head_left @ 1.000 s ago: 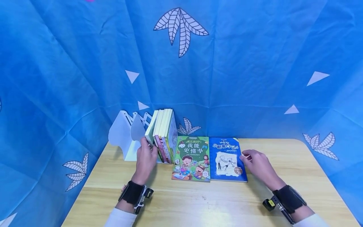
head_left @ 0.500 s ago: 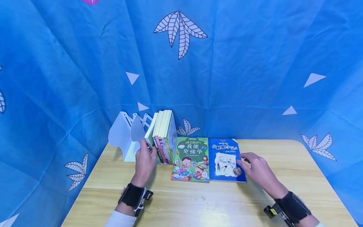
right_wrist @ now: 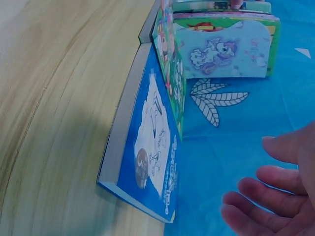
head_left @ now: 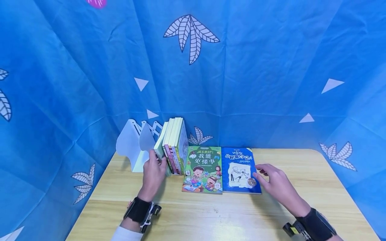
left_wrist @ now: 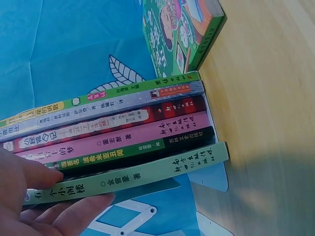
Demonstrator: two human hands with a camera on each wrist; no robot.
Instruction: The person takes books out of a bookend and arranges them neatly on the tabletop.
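Note:
In the left wrist view, my left hand (left_wrist: 39, 196) pinches the spine of a light green book (left_wrist: 133, 178) between thumb and fingers. This book stands at the left end of a row of upright books (head_left: 175, 144), its spine jutting out past its neighbours. To the right, a green picture book (head_left: 202, 170) and a blue comic book (head_left: 241, 170) are propped side by side with their covers facing me. My right hand (head_left: 278, 184) hovers by the blue book's right edge, its fingers loosely bent and holding nothing; the right wrist view shows a gap between them.
A white expandable bookend rack (head_left: 129, 144) extends left of the row, with crossed arms behind. Its end plate with a unicorn picture (right_wrist: 221, 51) borders the row's right side. The wooden table (head_left: 211, 214) backs onto a blue leaf-patterned cloth (head_left: 265, 67).
The light green book has come slightly lower and toward me in my left hand's pinch. My right hand has shifted a little, staying beside the blue book.

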